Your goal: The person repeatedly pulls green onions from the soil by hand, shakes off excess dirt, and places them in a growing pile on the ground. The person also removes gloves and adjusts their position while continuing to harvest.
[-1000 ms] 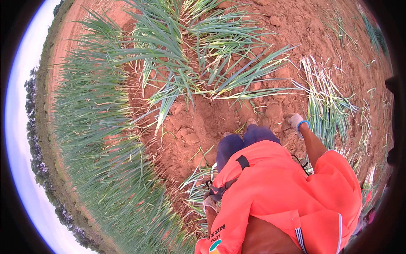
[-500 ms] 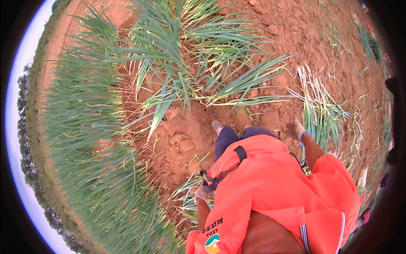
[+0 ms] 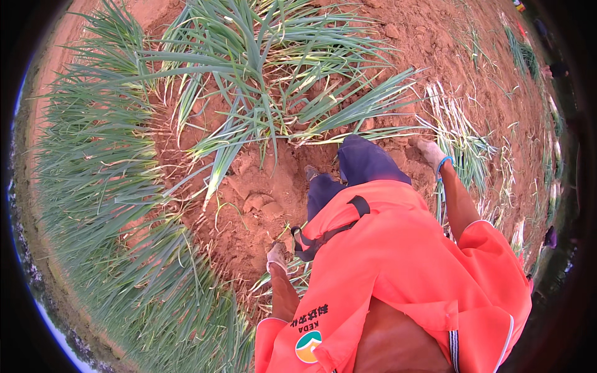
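My right hand (image 3: 429, 153), in a pale work glove with a blue band at the wrist, hangs beside my raised dark-trousered knee. Its fingers reach forward loosely, and nothing shows in them. Just beyond it lies a bunch of pulled green onions (image 3: 461, 140), white stems away from me and green leaves toward me. My left hand (image 3: 277, 256), also gloved, hangs low over the red soil. Its fingers are too small to read, and no held thing shows. Green onion leaves (image 3: 298, 276) lie beside that hand, partly covered by my orange top.
Standing green onions (image 3: 118, 199) fill the left side. Ahead lies a large heap of pulled green onions (image 3: 261, 74), leaves spread over the soil. More bunches (image 3: 522, 53) lie at the far right. A black strap (image 3: 329, 235) hangs at my waist.
My right hand has moved forward and slightly left, and my left hand has shifted forward and left. My right knee has risen into view. The view has turned a little.
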Motion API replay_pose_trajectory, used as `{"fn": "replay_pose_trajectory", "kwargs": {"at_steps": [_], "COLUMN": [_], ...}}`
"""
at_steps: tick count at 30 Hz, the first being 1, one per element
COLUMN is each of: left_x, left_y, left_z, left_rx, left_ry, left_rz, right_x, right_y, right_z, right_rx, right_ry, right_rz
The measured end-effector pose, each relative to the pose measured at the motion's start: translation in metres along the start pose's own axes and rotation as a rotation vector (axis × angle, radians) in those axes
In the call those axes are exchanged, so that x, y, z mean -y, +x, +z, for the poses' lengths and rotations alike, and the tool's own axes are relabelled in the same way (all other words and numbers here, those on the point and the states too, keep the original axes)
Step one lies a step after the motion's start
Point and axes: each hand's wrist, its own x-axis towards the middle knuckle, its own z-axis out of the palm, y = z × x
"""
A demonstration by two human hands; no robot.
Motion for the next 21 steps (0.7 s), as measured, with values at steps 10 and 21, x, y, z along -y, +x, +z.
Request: {"fn": "replay_pose_trajectory", "kwargs": {"at_steps": [10, 21], "left_x": [-0.110, -0.016], "left_y": [0.018, 0.053], "left_z": [0.031, -0.017], "left_rx": [-0.036, 0.017], "left_ry": [0.030, -0.042], "left_rz": [0.262, -0.011], "right_x": [0.137, 0.271], "right_y": [-0.040, 0.037], "right_z": [0.024, 0.172], "right_rx": [-0.131, 0.517], "right_ry": [0.590, 0.223], "right_rz": [0.361, 0.142]}}
